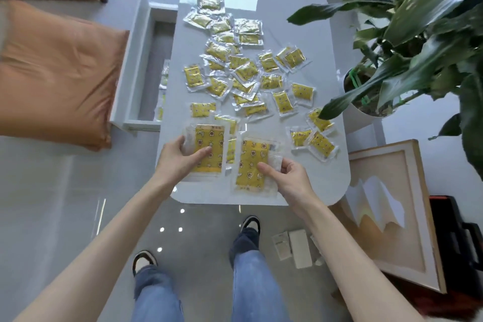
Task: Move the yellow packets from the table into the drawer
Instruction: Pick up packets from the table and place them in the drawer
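at the table's (313, 185) near end, both hands (173, 158) (290, 178) grip yellow packets (212, 142); drawer (156, 65) half hidden.

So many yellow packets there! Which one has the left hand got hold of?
The yellow packet nearest the person on the left, pinched by the left hand; the right hand grips the neighbouring packet.

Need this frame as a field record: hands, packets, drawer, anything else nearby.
left hand: grips a yellow packet above the table's near end
right hand: pinches a second packet beside the first
loose packets: many, scattered over the table
drawer: open, left of the table; a few packets seem to lie inside
potted plant: right of the table
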The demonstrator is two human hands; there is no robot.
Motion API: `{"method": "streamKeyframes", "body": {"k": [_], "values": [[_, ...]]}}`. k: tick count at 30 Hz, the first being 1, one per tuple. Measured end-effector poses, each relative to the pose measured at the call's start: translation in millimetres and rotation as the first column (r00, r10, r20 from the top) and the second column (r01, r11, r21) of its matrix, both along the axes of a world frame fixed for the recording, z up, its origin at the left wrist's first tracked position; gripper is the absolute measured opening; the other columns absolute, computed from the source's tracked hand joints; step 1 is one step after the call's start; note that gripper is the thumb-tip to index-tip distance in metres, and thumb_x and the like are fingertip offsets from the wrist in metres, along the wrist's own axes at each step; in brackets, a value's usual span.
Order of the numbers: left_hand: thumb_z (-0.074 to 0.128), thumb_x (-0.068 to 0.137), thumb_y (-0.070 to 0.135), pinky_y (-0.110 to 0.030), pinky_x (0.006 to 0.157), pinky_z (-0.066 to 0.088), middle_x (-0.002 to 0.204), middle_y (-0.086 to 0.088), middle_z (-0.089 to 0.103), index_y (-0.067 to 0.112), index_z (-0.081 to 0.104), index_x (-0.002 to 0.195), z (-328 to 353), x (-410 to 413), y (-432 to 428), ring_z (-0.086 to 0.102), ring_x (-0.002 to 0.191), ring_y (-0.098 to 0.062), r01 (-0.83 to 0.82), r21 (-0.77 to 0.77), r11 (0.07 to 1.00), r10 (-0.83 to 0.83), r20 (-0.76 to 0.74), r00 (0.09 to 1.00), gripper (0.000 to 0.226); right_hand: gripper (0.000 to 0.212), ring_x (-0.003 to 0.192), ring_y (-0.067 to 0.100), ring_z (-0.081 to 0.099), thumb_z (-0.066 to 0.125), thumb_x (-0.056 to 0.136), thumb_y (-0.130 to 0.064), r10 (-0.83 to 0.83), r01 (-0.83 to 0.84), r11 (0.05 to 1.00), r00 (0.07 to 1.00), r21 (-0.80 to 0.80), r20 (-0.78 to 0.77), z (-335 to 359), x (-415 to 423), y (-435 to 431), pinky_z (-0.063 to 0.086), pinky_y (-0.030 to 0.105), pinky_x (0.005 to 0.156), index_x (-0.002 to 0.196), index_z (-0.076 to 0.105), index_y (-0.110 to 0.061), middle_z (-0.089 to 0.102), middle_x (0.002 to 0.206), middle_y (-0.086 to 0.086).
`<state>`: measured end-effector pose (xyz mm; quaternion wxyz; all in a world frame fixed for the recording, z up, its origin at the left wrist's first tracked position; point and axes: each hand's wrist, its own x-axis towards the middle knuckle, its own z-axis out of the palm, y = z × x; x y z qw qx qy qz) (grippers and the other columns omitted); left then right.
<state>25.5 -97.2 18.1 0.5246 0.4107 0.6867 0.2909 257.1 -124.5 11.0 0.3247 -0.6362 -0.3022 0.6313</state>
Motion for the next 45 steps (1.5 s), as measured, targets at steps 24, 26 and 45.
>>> {"method": "streamKeyframes", "body": {"k": [24, 26, 45], "values": [[0.077, 0.077, 0.020, -0.043, 0.085, 0.056, 0.097, -0.003, 0.073, 0.014, 0.064, 0.102, 65.3, -352.2, 1.7, 0.070, 0.091, -0.019, -0.046, -0.066, 0.997, 0.045, -0.014, 0.999, 0.028, 0.009, 0.084, 0.027, 0.069, 0.063, 0.088, -0.001, -0.122, 0.102, 0.988, 0.973, -0.113, -0.195, 34.8, -358.2, 24.0, 0.057, 0.044, 0.082, 0.091, 0.056, -0.007, 0.070, 0.096, 0.018], [0.076, 0.078, 0.020, -0.044, 0.085, 0.056, 0.096, -0.003, 0.073, 0.014, 0.064, 0.101, 61.1, -362.9, 26.4, 0.070, 0.090, -0.019, -0.019, -0.080, 0.997, 0.017, -0.030, 0.999, 0.027, 0.012, 0.085, 0.027, 0.069, 0.064, 0.088, -0.002, -0.148, 0.129, 0.984, 0.975, -0.124, -0.167, 28.7, -368.0, 43.2, 0.057, 0.046, 0.084, 0.096, 0.056, -0.005, 0.070, 0.098, 0.019], [0.070, 0.083, 0.022, -0.025, 0.067, 0.053, 0.097, 0.000, 0.067, 0.019, 0.060, 0.101, 38.0, -427.5, 295.4, 0.066, 0.087, -0.017, 0.284, -0.162, 0.945, -0.312, -0.193, 0.930, 0.021, 0.015, 0.096, 0.033, 0.062, 0.060, 0.090, 0.002, -0.447, 0.403, 0.866, 0.889, -0.295, -0.098, -15.1, -442.7, 251.9, 0.050, 0.050, 0.092, 0.103, 0.055, 0.001, 0.063, 0.105, 0.020]]}}
